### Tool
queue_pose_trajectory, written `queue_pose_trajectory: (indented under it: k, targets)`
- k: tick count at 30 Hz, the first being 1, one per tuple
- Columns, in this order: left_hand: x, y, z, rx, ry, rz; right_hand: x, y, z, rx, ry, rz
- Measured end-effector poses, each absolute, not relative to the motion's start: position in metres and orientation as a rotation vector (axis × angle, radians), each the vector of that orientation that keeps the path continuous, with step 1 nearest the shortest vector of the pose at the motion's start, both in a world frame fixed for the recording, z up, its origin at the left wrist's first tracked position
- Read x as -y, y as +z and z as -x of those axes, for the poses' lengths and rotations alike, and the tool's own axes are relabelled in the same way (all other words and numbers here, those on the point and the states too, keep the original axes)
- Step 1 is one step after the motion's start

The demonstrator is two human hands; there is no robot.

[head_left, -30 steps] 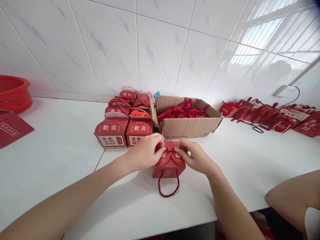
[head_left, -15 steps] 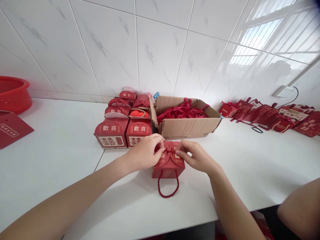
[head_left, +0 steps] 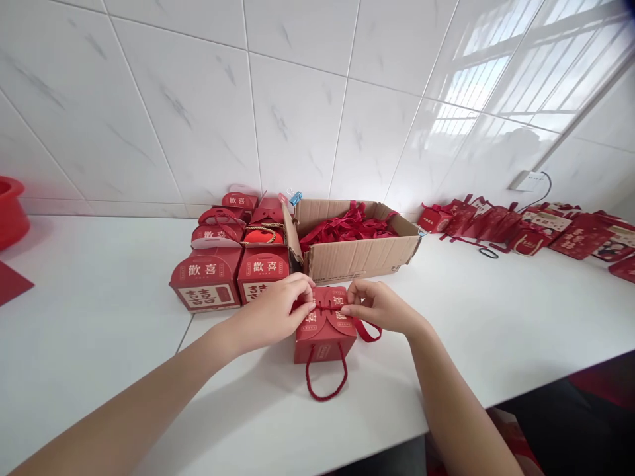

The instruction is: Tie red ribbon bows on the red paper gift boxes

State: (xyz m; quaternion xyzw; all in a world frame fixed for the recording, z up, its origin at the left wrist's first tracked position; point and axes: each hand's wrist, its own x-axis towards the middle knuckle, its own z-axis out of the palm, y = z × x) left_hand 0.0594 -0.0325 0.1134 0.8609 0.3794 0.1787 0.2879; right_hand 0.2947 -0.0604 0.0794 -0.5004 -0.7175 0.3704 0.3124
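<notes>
A red gift box (head_left: pixel 325 334) with gold print stands on the white table, its curved top flaps folded together. A red ribbon (head_left: pixel 368 330) crosses the flaps through slots, and a loose length curls out at the right. My left hand (head_left: pixel 282 307) pinches the ribbon at the left of the top. My right hand (head_left: pixel 380 305) pinches it at the right, fingers closed. From the box's near side a dark red rope handle (head_left: pixel 326 398) droops onto the table. The box's far side is hidden.
Several finished-looking red boxes (head_left: pixel 206 277) stand at the left. Behind the gift box, a cardboard box (head_left: pixel 364 258) holds many red ribbons (head_left: pixel 350 225). More red bags and boxes (head_left: pixel 530 231) line the right wall. A red plastic tub (head_left: pixel 10 215) sits far left.
A loose ribbon length now shows to the right of the box, under my right hand. Both hands still pinch at the top. The view has turned slightly right.
</notes>
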Motion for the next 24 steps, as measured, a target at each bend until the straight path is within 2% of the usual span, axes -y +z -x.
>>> queue_pose_trajectory:
  k: [4,7,10,13,18,21,24]
  targets:
    - [0.031,0.112,-0.059,-1.018,0.476,-2.303,0.058,0.081,-0.307,1.966,1.149,1.436]
    - [0.031,0.112,-0.06,-1.035,0.473,-2.301,0.059,0.085,-0.315,1.926,1.416,1.295]
    - [0.032,0.113,-0.059,-1.031,0.456,-2.315,0.06,0.086,-0.318,1.804,1.464,1.143]
    - [0.034,0.116,-0.059,-1.03,0.433,-2.316,0.06,0.084,-0.314,1.768,1.182,1.177]
    - [0.037,0.12,-0.06,-1.055,0.43,-2.33,0.057,0.076,-0.303,1.811,0.335,1.23]
    - [0.037,0.119,-0.06,-1.06,0.433,-2.337,0.054,0.071,-0.297,1.825,0.093,1.17]
    - [0.036,0.117,-0.06,-1.058,0.411,-2.355,0.052,0.066,-0.292,1.773,-0.002,1.145]
